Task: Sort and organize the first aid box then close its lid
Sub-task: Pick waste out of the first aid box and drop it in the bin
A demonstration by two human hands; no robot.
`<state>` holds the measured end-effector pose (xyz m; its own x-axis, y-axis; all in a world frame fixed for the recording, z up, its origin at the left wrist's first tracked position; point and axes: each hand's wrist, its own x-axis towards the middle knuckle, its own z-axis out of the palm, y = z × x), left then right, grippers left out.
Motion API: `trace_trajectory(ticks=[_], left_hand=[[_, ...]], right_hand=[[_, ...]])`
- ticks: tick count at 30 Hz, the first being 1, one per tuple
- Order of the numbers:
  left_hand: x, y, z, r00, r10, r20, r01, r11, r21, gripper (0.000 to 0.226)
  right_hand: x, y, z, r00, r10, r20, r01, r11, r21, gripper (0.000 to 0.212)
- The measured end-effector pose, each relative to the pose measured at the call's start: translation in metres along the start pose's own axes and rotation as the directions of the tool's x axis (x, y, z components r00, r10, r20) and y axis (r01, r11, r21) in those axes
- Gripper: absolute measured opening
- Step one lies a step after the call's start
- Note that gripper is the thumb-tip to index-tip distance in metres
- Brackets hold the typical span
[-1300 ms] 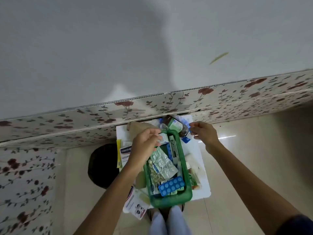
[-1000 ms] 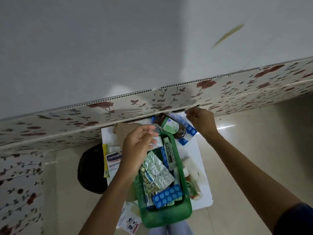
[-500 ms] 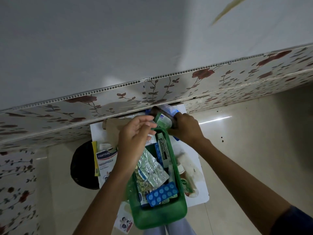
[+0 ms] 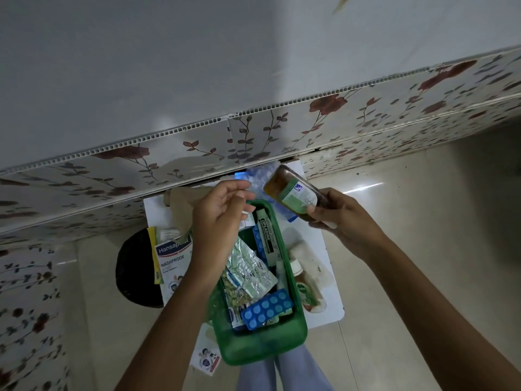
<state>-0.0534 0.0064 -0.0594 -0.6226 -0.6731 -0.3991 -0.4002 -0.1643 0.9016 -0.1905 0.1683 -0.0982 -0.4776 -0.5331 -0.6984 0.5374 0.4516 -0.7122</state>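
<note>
A green first aid box (image 4: 262,345) sits on a white board (image 4: 329,314), with its top uncovered. Inside lie a blue blister pack (image 4: 267,309), silver foil strips (image 4: 248,272) and a Cipladine tube (image 4: 267,238). My right hand (image 4: 344,218) grips a brown bottle with a green label (image 4: 293,193), held tilted above the box's far right corner. My left hand (image 4: 220,218) hovers over the box's far left end, fingers apart and nothing in it. No lid is visible.
A Hansaplast box (image 4: 172,261) and a brown paper bag (image 4: 180,204) lie left of the green box. A Dettol bottle (image 4: 304,289) lies to its right. A black round object (image 4: 135,269) sits on the floor. A floral-panelled ledge (image 4: 253,136) runs just beyond.
My right hand reached to the board's far end, closed on the brown bottle and lifted it up to the right. My left hand stayed over the box with its fingers spreading.
</note>
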Motion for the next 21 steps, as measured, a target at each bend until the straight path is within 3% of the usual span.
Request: trace_trajectory(ticks=[4, 8, 10, 13, 15, 17, 19, 21], left_hand=[[-0.003, -0.004, 0.004, 0.999, 0.002, -0.040, -0.002, 1.000, 0.003, 0.024], [-0.005, -0.006, 0.004, 0.996, 0.028, -0.085, -0.027, 1.000, 0.007, 0.027], [-0.006, -0.006, 0.003, 0.996, 0.031, -0.087, -0.031, 0.999, 0.008, 0.027], [-0.009, -0.007, 0.004, 0.997, 0.034, -0.073, -0.033, 0.999, 0.019, 0.026], [-0.011, -0.008, 0.006, 0.997, 0.035, -0.066, -0.033, 0.999, 0.026, 0.023], [-0.012, -0.010, 0.008, 0.997, 0.034, -0.063, -0.032, 0.999, 0.028, 0.021], [-0.013, -0.011, 0.010, 0.998, 0.028, -0.060, -0.027, 0.999, 0.021, 0.022], [-0.014, -0.011, 0.013, 0.998, 0.030, -0.056, -0.029, 0.999, 0.017, 0.023]], right_hand=[[-0.002, 0.009, 0.007, 0.999, -0.042, -0.023, 0.044, 0.990, 0.134, 0.026], [-0.010, 0.005, 0.003, 0.995, -0.035, -0.091, 0.057, 0.966, 0.251, 0.047], [-0.019, 0.005, -0.008, 0.993, -0.017, -0.120, 0.031, 0.993, 0.115, 0.039], [-0.033, 0.010, -0.024, 0.989, -0.006, -0.147, -0.029, 0.971, -0.235, 0.020], [-0.037, 0.021, -0.029, 0.982, -0.044, -0.186, -0.068, 0.831, -0.553, 0.024], [-0.034, 0.034, -0.027, 0.960, -0.187, -0.209, -0.063, 0.581, -0.811, 0.031], [-0.027, 0.044, -0.024, 0.917, -0.349, -0.192, -0.004, 0.473, -0.881, 0.031], [-0.017, 0.050, -0.019, 0.886, -0.436, -0.162, 0.068, 0.466, -0.882, 0.028]])
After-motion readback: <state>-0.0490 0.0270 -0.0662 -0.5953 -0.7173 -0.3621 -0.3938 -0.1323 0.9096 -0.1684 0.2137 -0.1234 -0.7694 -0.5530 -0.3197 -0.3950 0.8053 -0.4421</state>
